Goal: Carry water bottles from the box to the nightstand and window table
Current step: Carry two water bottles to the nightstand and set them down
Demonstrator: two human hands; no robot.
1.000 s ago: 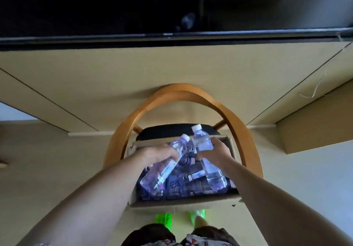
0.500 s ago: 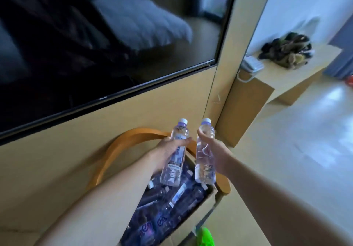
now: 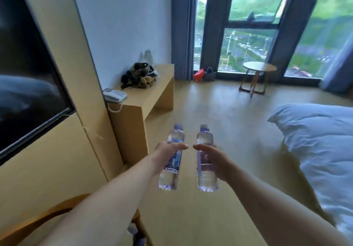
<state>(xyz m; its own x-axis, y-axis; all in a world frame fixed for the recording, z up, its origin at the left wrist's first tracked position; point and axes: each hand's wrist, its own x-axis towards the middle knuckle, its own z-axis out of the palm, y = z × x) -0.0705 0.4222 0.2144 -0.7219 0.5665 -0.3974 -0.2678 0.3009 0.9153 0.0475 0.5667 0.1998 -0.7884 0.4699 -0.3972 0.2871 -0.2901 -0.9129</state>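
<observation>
My left hand [image 3: 168,156] grips a clear water bottle [image 3: 171,177] with a blue label, held upright in front of me. Beside it, my right hand [image 3: 214,159] grips a second clear water bottle [image 3: 206,178], also upright. The two bottles are side by side, a little apart, above the wooden floor. A small round wooden table [image 3: 259,67] stands by the window at the far right. The box is out of sight except for a sliver of bottles at the bottom edge [image 3: 136,236].
A low wooden bench desk [image 3: 150,91] along the left wall carries a phone [image 3: 113,94] and a heap of dark clothes [image 3: 139,75]. A bed with white bedding [image 3: 321,140] fills the right. A curved wooden chair back [image 3: 57,209] is at lower left. Bags [image 3: 203,73] sit by the window.
I have lifted both bottles out of the box and turned right, away from the wall panel and chair. The room, window and bed have come into view.
</observation>
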